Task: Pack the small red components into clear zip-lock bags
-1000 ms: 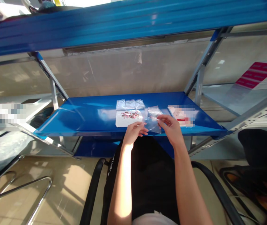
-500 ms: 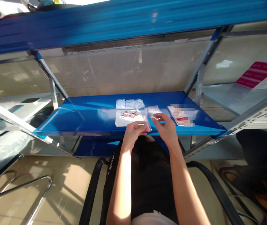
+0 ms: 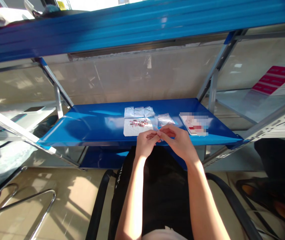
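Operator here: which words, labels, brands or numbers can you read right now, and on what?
Nothing can be quoted.
Printed card on the blue shelf: pixelated, unreadable.
Red-banded sheet at right: too blurred.
Lettering on black fabric: too blurred.
Small clear bags: no legible print.

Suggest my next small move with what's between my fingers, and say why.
I'd probably ease open the mouth of the small clear plastic bag. Your left hand and right hand seem to pinch it together near its edge, though it's hard to see, and small red pieces lie loose on the white sheet just ahead.
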`<state>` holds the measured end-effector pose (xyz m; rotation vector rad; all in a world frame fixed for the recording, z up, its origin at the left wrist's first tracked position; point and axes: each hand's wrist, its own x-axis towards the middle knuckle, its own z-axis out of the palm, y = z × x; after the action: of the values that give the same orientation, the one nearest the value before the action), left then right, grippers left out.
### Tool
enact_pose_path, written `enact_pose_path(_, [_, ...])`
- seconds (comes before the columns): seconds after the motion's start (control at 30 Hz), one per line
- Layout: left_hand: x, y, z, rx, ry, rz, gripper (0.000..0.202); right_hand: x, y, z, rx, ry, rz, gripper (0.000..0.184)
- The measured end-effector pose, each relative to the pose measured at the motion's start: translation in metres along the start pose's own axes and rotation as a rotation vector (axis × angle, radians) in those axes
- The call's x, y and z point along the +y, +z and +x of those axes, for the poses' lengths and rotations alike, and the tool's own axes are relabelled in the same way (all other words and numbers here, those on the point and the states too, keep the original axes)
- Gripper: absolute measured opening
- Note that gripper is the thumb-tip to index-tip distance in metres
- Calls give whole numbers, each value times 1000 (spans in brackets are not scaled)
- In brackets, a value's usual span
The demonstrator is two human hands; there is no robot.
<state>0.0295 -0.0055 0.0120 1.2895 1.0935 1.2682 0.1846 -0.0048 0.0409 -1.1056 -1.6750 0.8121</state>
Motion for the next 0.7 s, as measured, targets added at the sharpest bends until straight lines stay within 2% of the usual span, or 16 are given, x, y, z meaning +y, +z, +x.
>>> enact_pose_path(0.17, [4,-1,-3,-4,72,55,11,-2,2,-1,-23,31,35,32])
enact_pose_path(0.33, [4,-7,-3,-87,75,17,18,5,-2,1,-86,56,128,36])
enact_pose_path(0.47, [8,-11,-5,-96,120,67,19,9,-1,3,-116,85,177,35])
enact_pose_path(0.7, [12,-11,-10,-51,199,216,16,15,5,4,-25,152,166,26])
